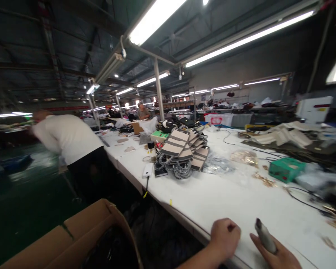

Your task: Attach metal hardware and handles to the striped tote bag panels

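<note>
there, at the lower right of the frame, my right hand (284,257) had its fingers clamped on a slim grey tool with a dark tip (266,238), over the long white-topped table (190,205). just left of it, my left hand (224,238) had its fingers curled together; whether they pinched anything, i couldn't tell. beige-and-grey striped flat pieces (176,142) lay heaped mid-frame.

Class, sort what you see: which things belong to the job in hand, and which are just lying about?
Likely in the job, judging by the hands:
grey tool, in the right hand
white tabletop, by the curled left hand

Apparently lying about, untouched:
pile of striped panels
green box at the right
white device
open cardboard box
</note>
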A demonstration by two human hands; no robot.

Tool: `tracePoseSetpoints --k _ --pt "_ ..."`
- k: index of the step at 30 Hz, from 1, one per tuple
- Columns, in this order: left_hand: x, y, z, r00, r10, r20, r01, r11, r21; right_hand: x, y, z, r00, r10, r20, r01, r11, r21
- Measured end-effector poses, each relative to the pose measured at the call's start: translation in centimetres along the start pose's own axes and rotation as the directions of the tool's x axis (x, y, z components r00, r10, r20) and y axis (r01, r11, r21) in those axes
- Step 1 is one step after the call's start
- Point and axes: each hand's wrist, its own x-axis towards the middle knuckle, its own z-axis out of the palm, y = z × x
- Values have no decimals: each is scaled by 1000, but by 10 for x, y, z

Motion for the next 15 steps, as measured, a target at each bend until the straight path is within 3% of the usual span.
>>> tracePoseSetpoints --k 3,7,10,15 --pt "-2 4 8 996 33 82 -35 999 28 -15 16 -31 999 -41 -33 36 989 -143" --pt "17 2 18 970 82 227 -94 995 43 -19 48 -90 962 -13 -274 -97 917 -386" --pt "36 -3 24 978 52 204 -74 992 103 -27 72 -126 935 -19 -354 -185 825 -533" --pt "42 -20 24 985 -2 175 -24 989 147 -51 91 -139 948 -124 -293 -107 744 -660"
